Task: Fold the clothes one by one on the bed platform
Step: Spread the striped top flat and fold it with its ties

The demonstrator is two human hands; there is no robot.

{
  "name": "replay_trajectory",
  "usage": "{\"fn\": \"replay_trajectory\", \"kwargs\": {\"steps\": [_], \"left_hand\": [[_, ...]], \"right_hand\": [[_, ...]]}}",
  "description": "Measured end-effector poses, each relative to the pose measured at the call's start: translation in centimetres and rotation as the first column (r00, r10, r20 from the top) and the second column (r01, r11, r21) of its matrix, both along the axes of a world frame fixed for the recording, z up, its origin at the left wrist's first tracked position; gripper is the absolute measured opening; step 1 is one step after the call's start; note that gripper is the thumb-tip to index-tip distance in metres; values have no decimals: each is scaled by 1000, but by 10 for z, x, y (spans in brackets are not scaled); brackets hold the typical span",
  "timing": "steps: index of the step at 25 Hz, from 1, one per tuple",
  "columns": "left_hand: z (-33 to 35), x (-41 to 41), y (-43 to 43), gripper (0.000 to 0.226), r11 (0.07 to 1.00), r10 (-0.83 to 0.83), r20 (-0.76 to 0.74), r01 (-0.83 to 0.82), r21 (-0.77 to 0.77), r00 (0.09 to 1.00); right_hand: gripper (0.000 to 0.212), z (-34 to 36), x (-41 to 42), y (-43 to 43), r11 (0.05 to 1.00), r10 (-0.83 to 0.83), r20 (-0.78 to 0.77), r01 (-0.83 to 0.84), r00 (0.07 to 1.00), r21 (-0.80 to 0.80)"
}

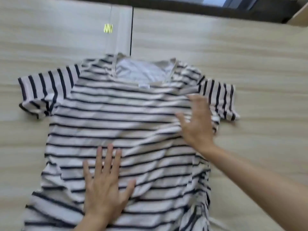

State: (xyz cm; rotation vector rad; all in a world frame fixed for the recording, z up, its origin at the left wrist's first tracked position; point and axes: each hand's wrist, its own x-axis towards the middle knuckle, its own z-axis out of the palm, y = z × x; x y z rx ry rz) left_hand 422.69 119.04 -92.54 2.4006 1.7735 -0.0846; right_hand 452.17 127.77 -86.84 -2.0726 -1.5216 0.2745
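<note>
A white T-shirt with dark navy stripes [120, 114] lies spread flat on the pale wooden bed platform [250, 55], neck opening away from me, both short sleeves out to the sides. My left hand [105, 182] presses flat on the lower middle of the shirt, fingers straight and spread. My right hand [196, 120] lies flat on the shirt's right chest next to the right sleeve, fingers spread. The cloth is rumpled at the lower right hem. The frame is slightly blurred.
A pale strip with a dark gap [131, 30] runs across the platform beyond the collar, with a small yellow mark [108, 28] on it. A dark edge [183, 5] bounds the platform at the far side. Bare wood surrounds the shirt left and right.
</note>
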Motion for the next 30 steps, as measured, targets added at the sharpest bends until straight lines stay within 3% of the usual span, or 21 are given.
{"fn": "replay_trajectory", "kwargs": {"steps": [2,5,10,13,16,19,21,23,25,27,30], "left_hand": [[6,-1,0,97,999,-9,-13,8,-43,1000],[2,2,3,97,998,11,-18,-12,-55,1000],[2,2,8,99,996,-2,13,3,-89,1000],[25,-13,-7,94,996,-48,258,65,-56,965],[58,-60,-76,67,983,-181,388,152,105,904],[66,-129,-138,75,966,-251,275,257,14,928],[59,-168,-157,95,945,-285,170,306,-115,943],[52,-185,-162,99,932,-306,130,324,-160,943],[47,-187,-163,81,953,-245,167,269,-139,955],[43,-185,-159,61,981,-146,222,170,-94,964],[48,-182,-150,62,990,-61,248,90,-106,967]], "right_hand": [[65,-28,-58,-59,947,237,50,-220,970,-234],[76,-62,-72,-104,916,312,234,-227,921,-330],[79,-57,-52,-126,910,212,203,-117,956,-398],[77,-21,-62,-183,945,92,169,-33,981,-326],[60,3,-81,-278,978,-25,114,48,993,-203],[71,-4,-95,-351,913,-10,122,59,992,-405],[75,-12,-91,-360,904,20,118,32,993,-426],[76,-13,-81,-344,923,-32,42,46,999,-381],[60,-13,-68,-323,934,-47,36,56,998,-352],[22,-10,-55,-310,945,-22,103,54,994,-324],[5,2,-31,-317,947,-29,171,82,985,-312]]}}
